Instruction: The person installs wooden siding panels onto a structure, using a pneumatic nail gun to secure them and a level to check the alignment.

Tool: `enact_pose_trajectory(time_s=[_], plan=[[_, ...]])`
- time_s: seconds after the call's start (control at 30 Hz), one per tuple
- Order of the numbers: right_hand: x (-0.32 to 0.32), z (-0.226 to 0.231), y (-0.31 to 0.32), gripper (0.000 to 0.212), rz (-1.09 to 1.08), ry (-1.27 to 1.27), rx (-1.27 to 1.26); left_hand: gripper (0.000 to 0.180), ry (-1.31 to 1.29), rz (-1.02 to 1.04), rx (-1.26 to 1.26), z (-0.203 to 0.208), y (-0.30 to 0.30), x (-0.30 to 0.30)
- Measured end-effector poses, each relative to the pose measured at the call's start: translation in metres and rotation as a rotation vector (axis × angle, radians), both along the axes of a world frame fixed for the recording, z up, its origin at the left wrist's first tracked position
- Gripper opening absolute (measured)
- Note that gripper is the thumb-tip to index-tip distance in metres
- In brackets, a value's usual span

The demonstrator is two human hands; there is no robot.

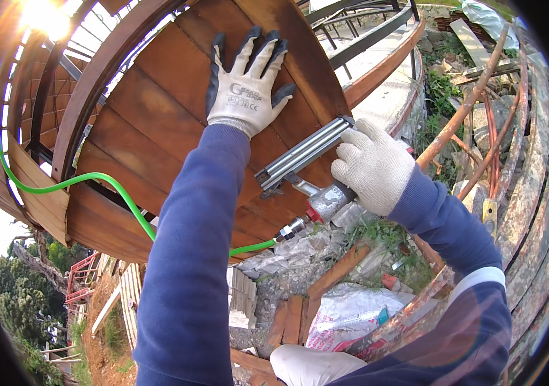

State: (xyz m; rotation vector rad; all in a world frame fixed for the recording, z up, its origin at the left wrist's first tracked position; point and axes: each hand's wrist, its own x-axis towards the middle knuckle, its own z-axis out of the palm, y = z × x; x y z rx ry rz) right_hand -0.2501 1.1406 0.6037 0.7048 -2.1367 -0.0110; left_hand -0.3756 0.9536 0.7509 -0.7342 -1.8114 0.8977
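Note:
My left hand (pixel 242 96), in a white glove with dark grey fingertips, lies spread flat on a brown wooden panel (pixel 158 122) made of stained boards. In my gloved right hand (pixel 374 167) is a pneumatic nail gun (pixel 329 202), its handle wrapped by my fingers. The tool's long silver magazine slants across the panel's right part, its far end near the panel's edge. A green air hose (pixel 88 180) joins the handle through a metal coupling and passes behind my left forearm. My right fingers partly hide the tool's head and trigger.
Curved wooden rails (pixel 84 96) and dark metal bars stand at the left. Long rusty poles (pixel 538 161) line the right side. Below lie rubble, wood offcuts (pixel 339 270), a stack of thin boards (pixel 241 299) and a white sack (pixel 352 315). Bright sun glares at the upper left.

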Motion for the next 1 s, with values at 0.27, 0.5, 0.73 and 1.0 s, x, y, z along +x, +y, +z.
enact_pose_trajectory(time_s=[0.27,0.5,0.73,1.0], plan=[[0.013,0.017,-0.011,0.010,-0.013,-0.115,0.057,0.083,-0.158,0.030,0.040,0.011,0.007,0.029],[0.012,0.028,-0.008,0.023,0.012,-0.159,0.076,0.060,-0.673,-0.192,0.271,0.019,-0.010,0.161],[0.034,0.091,0.016,0.020,-0.086,0.012,0.128,0.056,-1.194,-0.458,0.428,-0.054,-0.153,0.340],[0.018,0.221,0.007,0.029,-0.100,0.329,0.288,0.034,-1.251,0.187,1.546,-0.327,-0.390,0.379]])
